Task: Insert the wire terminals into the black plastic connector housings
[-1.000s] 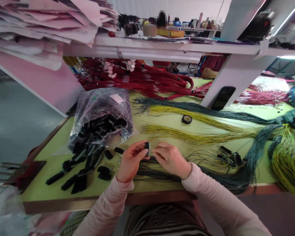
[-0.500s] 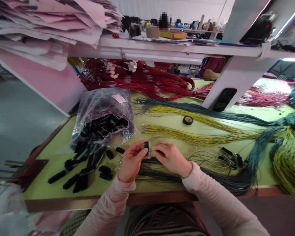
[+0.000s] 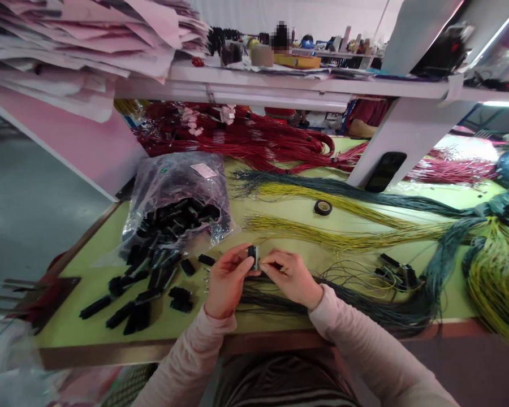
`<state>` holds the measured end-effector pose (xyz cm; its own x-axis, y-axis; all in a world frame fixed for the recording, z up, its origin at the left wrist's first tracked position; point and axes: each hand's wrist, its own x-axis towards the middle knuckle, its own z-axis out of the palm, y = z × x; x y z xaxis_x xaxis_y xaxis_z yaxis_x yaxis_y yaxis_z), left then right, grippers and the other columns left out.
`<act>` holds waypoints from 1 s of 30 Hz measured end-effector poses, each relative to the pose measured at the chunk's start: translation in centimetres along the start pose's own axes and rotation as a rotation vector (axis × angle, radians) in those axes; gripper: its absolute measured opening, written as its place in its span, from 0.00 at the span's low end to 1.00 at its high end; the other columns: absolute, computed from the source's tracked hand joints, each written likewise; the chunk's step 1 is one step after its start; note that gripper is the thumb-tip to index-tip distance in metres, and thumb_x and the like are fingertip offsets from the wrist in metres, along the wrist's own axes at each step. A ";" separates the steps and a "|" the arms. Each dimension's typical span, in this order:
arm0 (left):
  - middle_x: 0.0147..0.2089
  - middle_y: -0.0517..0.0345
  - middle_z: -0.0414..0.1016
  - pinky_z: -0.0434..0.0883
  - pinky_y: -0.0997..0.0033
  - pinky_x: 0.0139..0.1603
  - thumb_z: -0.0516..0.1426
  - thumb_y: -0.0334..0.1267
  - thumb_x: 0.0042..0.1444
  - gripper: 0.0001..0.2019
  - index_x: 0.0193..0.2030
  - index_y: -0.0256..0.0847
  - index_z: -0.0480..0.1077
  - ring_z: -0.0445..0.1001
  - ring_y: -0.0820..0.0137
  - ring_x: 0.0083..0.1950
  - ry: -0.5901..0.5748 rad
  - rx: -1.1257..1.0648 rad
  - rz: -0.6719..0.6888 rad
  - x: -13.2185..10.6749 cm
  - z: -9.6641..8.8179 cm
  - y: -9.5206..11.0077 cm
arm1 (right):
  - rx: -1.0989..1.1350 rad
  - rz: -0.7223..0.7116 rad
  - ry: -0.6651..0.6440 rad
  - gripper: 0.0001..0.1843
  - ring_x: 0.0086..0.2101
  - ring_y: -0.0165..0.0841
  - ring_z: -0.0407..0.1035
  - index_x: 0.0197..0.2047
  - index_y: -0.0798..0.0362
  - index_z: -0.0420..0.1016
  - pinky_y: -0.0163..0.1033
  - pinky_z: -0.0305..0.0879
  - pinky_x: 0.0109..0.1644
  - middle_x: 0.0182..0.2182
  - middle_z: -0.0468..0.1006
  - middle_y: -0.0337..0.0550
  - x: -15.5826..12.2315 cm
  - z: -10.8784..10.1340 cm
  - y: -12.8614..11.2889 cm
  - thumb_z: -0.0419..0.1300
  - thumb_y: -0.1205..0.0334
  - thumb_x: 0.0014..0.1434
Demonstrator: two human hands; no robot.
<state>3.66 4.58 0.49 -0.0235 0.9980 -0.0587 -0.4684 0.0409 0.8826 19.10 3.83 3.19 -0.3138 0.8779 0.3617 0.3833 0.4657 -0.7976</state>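
Observation:
Above the front of the table, my left hand [image 3: 227, 278] grips a small black connector [image 3: 251, 257] between thumb and fingers, its pale face turned to the right. My right hand [image 3: 292, 276] is closed in a pinch at that pale face, on what looks like a thin wire whose end is too small to make out clearly. Beneath the hands runs a bundle of dark green wires [image 3: 275, 301]. Left of them, loose black connectors [image 3: 181, 298] lie on the table, with more spilling from a clear plastic bag [image 3: 173, 175].
Yellow wires [image 3: 305, 226] and dark green wires [image 3: 305, 183] stretch across the table around a black tape roll [image 3: 323, 207]. Wired connectors [image 3: 401, 274] lie at right. Red cables [image 3: 246, 138] sit behind, under a shelf [image 3: 280, 85]. A phone [image 3: 385, 170] rests against the post.
The view has shifted slightly. My right hand has tilted a little at the connector's face, while my left hand keeps its hold on the connector.

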 end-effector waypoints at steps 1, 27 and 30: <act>0.28 0.62 0.74 0.74 0.76 0.26 0.66 0.35 0.41 0.16 0.40 0.41 0.75 0.72 0.75 0.27 0.023 -0.027 -0.011 0.2 0.0 0.0 | 0.014 0.015 -0.004 0.10 0.26 0.27 0.64 0.30 0.55 0.72 0.31 0.61 0.31 0.25 0.71 0.39 -0.1 -0.3 0.2 0.54 0.63 0.60; 0.29 0.62 0.73 0.75 0.75 0.26 0.67 0.36 0.39 0.18 0.39 0.37 0.72 0.73 0.75 0.26 0.096 -0.088 -0.198 1.6 -0.6 -0.2 | -0.753 0.044 -0.190 0.12 0.41 0.32 0.70 0.44 0.54 0.73 0.32 0.62 0.44 0.40 0.77 0.46 5.5 -1.4 6.8 0.50 0.66 0.62; 0.28 0.62 0.73 0.74 0.74 0.25 0.66 0.35 0.39 0.18 0.39 0.36 0.72 0.73 0.75 0.26 0.087 -0.091 -0.191 1.5 -0.5 -0.2 | -0.633 0.083 -0.233 0.12 0.42 0.29 0.71 0.42 0.53 0.74 0.30 0.61 0.46 0.41 0.78 0.43 6.3 -0.6 6.2 0.50 0.65 0.63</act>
<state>3.24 6.08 -0.04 -0.0011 0.9646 -0.2638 -0.5495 0.2199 0.8061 19.98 12.33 0.84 -0.4133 0.8996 0.1409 0.8266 0.4356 -0.3564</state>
